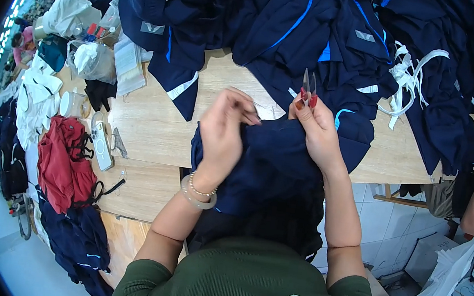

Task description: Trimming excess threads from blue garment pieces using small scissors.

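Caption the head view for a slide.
Left hand at dark navy cloth, right hand holding grey, pointed metal snips.

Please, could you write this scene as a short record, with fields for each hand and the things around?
Left hand: blurred, by the navy cloth; grip unclear
Right hand: holds small scissors, blades apart, tips pointing away from the person
Cloth position: between the forearms
Wooden table, far side: piled navy garments with blue trim
Table, left side: red garment, phone

On the left of the table (148, 135), a red garment (64, 166) lies beside a phone (103, 153), near a clear jar (73, 105) and a plastic bag (90, 62), while white straps (400, 75) lie tangled at right.
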The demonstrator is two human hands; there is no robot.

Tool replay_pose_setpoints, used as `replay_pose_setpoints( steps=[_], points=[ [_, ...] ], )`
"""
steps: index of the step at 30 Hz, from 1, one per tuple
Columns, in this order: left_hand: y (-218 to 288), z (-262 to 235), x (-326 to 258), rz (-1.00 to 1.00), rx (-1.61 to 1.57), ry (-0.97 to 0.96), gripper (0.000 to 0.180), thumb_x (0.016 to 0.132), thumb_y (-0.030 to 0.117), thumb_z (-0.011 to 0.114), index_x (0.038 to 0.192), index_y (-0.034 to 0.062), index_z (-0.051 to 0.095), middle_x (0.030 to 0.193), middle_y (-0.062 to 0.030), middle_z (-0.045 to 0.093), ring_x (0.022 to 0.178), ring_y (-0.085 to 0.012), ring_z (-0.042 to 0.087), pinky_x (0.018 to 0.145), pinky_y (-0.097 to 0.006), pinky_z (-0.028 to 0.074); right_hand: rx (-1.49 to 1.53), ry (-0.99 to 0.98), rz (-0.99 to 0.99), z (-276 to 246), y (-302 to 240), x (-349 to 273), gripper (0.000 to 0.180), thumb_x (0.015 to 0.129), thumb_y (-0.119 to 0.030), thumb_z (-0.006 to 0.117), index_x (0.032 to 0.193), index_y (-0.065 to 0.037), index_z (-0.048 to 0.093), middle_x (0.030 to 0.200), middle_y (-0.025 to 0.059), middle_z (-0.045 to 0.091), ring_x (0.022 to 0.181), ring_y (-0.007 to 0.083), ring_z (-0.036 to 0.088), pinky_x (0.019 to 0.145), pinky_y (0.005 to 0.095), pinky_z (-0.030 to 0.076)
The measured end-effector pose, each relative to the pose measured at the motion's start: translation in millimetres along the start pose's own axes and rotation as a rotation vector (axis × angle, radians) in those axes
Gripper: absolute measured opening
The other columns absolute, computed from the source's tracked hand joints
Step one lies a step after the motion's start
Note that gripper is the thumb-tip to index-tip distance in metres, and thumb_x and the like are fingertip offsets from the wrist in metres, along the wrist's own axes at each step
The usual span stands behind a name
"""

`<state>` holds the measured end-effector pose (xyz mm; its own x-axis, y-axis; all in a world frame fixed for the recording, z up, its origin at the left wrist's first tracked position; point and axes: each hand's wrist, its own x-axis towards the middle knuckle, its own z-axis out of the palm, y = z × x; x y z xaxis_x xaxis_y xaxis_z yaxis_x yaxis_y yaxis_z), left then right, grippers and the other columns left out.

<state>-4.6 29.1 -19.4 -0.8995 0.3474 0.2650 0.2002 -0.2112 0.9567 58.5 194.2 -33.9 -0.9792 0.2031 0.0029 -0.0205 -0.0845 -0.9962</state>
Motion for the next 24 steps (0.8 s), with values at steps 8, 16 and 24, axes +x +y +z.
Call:
replay_pose_setpoints(
  steps=[8,16,24],
  points=[
    [11,-22,18,-0.041,0.338,-0.429,0.029,0.079,0.01,0.071,0.106,0.0033,0.063,0.107,-0.0095,0.064,0.1,-0.023,0.06,0.085,-0.031,0.045,-0.027,-0.059,-0.078,-3,-8,-3,0.027,0.099,-0.029,0.052,0.094,-0.002,0.053,0.08,-0.0009,0.051,0.075,0.0073,0.044,0.071,0.0216,0.037],
    [12,-12,16,-0.478,0.083,-0.674,0.025,0.076,0.017,0.079,0.089,-0.0008,0.067,0.076,0.0007,0.06,0.072,-0.005,0.052,0.067,-0.022,0.043,-0.086,0.093,-0.165,-12,-13,1,0.01,0.095,-0.009,0.054,0.094,0.0,0.057,0.082,0.0018,0.052,0.074,0.0088,0.049,0.07,0.0207,0.041],
    [14,-4,15,-0.344,0.098,-0.62,0.024,0.077,0.01,0.077,0.094,-0.0023,0.067,0.083,-0.0028,0.061,0.077,-0.0085,0.053,0.07,-0.023,0.043,-0.345,-0.031,-0.243,-6,-31,-12,0.029,0.071,0.006,0.071,0.099,-0.002,0.07,0.076,0.0005,0.05,0.068,0.0084,0.049,0.062,0.0209,0.04]
  ],
)
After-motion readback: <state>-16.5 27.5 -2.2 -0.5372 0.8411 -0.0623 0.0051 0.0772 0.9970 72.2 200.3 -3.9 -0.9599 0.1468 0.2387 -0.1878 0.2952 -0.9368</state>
